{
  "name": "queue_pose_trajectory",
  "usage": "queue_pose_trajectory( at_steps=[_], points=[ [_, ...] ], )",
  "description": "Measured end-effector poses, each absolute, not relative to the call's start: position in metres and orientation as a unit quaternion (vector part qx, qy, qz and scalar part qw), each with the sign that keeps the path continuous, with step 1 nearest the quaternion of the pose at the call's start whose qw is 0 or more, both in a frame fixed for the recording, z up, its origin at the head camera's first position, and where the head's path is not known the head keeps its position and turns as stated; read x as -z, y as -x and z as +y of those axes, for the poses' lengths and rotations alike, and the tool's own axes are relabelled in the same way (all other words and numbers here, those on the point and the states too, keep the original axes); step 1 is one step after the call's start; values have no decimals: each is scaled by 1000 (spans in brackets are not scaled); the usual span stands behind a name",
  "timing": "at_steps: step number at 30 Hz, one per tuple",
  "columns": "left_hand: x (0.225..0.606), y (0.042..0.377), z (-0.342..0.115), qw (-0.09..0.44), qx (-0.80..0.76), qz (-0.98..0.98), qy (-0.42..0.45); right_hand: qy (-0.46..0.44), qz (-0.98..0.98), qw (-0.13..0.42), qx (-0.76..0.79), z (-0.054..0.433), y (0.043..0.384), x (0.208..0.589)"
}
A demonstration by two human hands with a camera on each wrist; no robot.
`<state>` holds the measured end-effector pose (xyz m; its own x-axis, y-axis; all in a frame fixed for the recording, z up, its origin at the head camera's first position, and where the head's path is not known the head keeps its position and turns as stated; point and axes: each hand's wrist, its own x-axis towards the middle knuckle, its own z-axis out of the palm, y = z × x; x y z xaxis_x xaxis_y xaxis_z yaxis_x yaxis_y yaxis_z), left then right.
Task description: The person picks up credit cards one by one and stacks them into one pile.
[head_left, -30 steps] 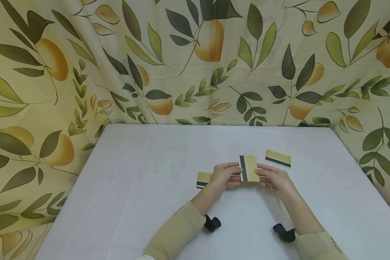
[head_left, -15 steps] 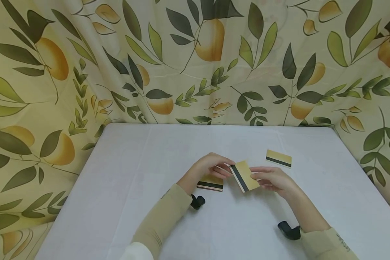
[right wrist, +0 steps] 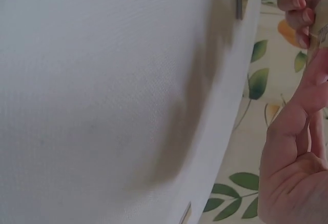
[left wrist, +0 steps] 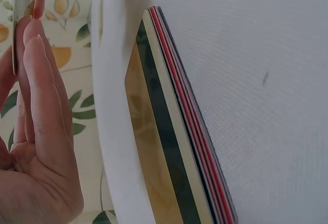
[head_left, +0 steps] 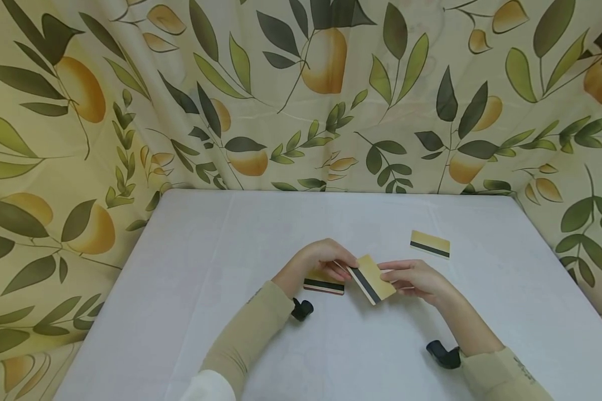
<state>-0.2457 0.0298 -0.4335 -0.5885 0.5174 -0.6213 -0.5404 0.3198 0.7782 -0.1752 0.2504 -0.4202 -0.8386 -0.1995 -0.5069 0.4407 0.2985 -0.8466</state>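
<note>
A gold card with a dark stripe (head_left: 374, 283) is held tilted above the white table, between both hands. My left hand (head_left: 322, 257) pinches its upper left corner, while my right hand (head_left: 417, 279) grips its right side between thumb and fingers. Under the left hand lies a stack of cards (head_left: 325, 286), partly covered by the fingers in the head view. Seen from the left wrist, the stack of cards (left wrist: 161, 126) has a gold, dark-striped top and red and dark edges below. A single gold card (head_left: 430, 244) lies flat beyond the right hand.
A white cloth covers the table (head_left: 221, 250). Fruit-and-leaf patterned curtains (head_left: 301, 139) hang behind and beside it. A black wrist-worn device (head_left: 443, 355) sticks out at the right sleeve, and another black device (head_left: 302, 309) at the left.
The held card has turned from upright to slanted and come lower and slightly left. The left hand has moved left and regripped its corner, exposing more of the stack.
</note>
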Motion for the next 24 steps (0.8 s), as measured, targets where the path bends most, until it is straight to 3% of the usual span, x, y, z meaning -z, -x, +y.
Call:
queue_pose_trajectory(
  at_steps=[4, 14, 24],
  points=[
    [435, 246, 26, 430, -602, 673, 20, -80, 753, 262, 598, 252, 177, 423],
    [446, 241, 16, 306, -718, 617, 100, -125, 631, 213, 735, 244, 174, 429],
    [450, 227, 10, 238, -769, 577, 136, -162, 633, 178, 736, 218, 172, 430]
  ],
)
